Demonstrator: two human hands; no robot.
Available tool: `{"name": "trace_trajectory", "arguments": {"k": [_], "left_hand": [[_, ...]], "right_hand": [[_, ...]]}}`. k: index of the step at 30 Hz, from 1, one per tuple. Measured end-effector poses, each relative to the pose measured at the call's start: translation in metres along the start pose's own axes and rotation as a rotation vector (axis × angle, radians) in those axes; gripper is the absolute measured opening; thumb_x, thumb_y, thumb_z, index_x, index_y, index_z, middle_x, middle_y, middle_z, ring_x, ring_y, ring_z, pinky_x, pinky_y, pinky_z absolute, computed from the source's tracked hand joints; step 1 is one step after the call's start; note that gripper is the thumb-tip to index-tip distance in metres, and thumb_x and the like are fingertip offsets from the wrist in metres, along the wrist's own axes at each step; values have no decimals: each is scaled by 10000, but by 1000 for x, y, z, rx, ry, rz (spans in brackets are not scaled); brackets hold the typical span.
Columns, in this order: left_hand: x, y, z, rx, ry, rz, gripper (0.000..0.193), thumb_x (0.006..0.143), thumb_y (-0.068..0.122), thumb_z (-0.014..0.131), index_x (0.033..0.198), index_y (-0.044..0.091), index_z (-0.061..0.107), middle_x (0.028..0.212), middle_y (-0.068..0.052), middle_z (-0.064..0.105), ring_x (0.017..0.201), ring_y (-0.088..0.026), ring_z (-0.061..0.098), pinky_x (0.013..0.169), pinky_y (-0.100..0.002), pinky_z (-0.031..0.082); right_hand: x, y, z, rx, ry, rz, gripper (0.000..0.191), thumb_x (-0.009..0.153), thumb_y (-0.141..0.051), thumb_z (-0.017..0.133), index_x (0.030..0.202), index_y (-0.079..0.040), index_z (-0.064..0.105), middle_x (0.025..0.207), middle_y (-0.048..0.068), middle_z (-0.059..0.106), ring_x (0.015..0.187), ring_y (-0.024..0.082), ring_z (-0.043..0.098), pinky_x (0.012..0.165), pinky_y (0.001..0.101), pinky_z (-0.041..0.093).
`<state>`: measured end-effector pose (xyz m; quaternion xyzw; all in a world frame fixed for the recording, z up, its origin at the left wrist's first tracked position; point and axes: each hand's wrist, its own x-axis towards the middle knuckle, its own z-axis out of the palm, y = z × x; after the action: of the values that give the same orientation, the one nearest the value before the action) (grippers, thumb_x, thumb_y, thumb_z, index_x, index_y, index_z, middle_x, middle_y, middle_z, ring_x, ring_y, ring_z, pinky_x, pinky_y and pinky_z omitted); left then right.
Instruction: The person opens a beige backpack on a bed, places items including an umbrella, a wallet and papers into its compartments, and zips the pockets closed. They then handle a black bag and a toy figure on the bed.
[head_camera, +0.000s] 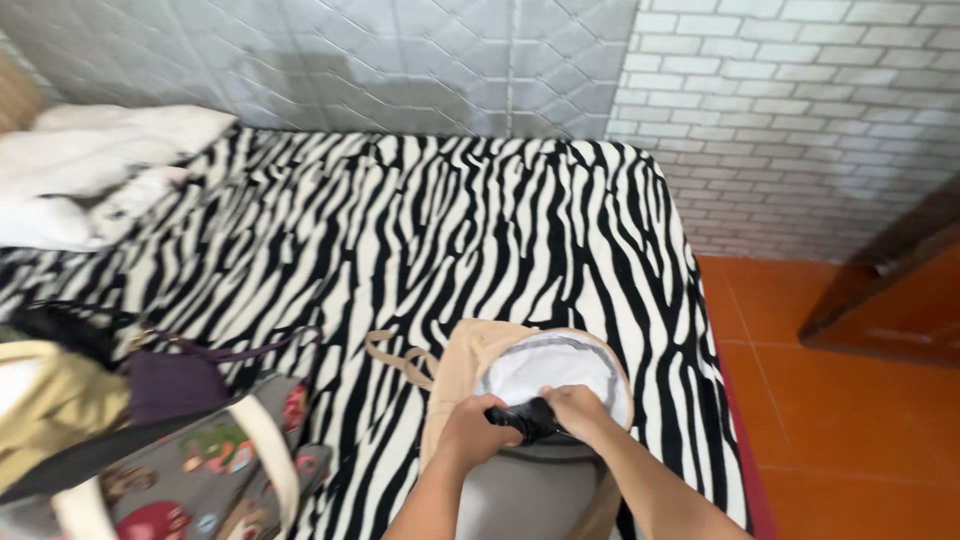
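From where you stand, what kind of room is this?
Probably a bedroom: a bed under a zebra-striped black-and-white blanket, white rumpled bedding at its head, grey tiled walls and an orange tiled floor.

Pretty bright, even daylight here, with a soft grey shadow on the tiled wall (400, 70). Slight motion blur overall (edges look a bit stretched), no harsh glare.

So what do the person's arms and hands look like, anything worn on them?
Both forearms are bare as far as the picture shows: no sleeves, gloves, watch or bracelets visible. The left hand and right hand show no rings that I can make out, though the fingers are partly hidden.
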<state>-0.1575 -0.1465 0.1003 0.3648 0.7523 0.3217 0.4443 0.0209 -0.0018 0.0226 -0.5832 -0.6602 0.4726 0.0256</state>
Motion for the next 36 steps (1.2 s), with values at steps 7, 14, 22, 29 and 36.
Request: {"name": "trace_trajectory", "arguments": {"k": [7,14,22,29,36], "left_hand": [[-63,-27,-60,-73,238,228,574,516,241,901,1050,97,745,1037,-95,737,904,-224,745,836,-335,586],[-161,-72,-118,87,288,120,862,544,331,914,1329,169,598,1143,-110,739,1057,-267,707,955,-358,529],[-332,-143,-180,-116,579,92,783,627,358,831,1363,173,636,1176,-121,767,1095,-269,726,984,-347,531],[-502,-220,-234,-91,1042,-60,803,683,370,853,1401,162,559,1253,-144,664,1169,-315,651,989,-411,509],[-620,-286,-249,-224,1275,-233,762,699,361,827,1401,190,583,1222,-124,672,1168,-284,668,970,-406,535]], "right_hand": [[-38,-78,-4,607,-95,100,227,907,-184,705,1034,2,731,872,96,686,645,180,590,543,339,462],[-122,-174,76,553,-259,-271,259,833,22,741,1089,1,705,915,87,734,732,169,682,629,306,587],[-247,-244,228,614,-487,-301,265,881,-115,712,1130,-28,690,963,79,736,791,201,698,683,353,585],[-405,-281,369,360,-840,-342,333,934,-175,656,1251,-72,663,1043,67,749,862,206,698,732,375,581],[-546,-283,476,194,-1206,-299,532,966,-112,526,1492,-51,486,1215,94,687,905,247,694,836,480,620]]}}
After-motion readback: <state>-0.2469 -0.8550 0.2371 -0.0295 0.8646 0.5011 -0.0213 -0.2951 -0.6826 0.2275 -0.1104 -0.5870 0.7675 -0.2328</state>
